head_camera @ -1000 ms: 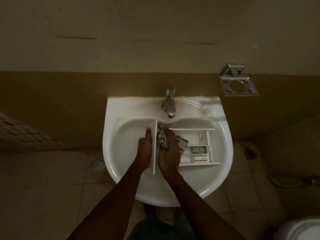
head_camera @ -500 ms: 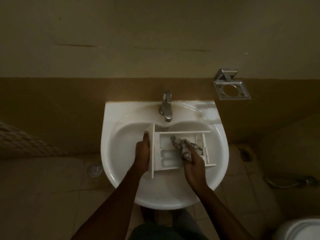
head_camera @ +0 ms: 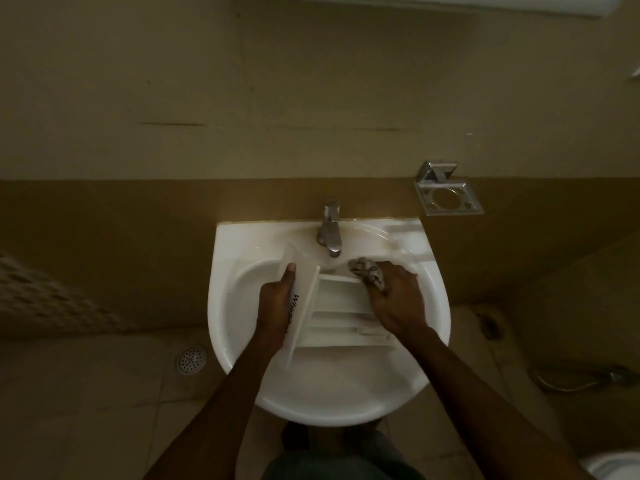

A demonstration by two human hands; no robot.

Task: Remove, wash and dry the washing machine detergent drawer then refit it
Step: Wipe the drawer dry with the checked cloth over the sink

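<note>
Drawer (head_camera: 337, 294) over sink (head_camera: 329, 393), left grip (head_camera: 275, 306) holding its front panel, right grip (head_camera: 394, 299) clutching cloth (head_camera: 367, 271)

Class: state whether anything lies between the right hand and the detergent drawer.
A patterned cloth, gripped by the right hand, lies between it and the detergent drawer; the left hand holds the front panel directly.

Chrome tap (head_camera: 330, 233) overhangs the back of the white ceramic basin (head_camera: 329, 393); right hand (head_camera: 394, 299) with grey patterned cloth (head_camera: 367, 271) blocks the gap beside it. White plastic detergent drawer (head_camera: 341, 297) fills centre-right, bowl open near-side
</note>
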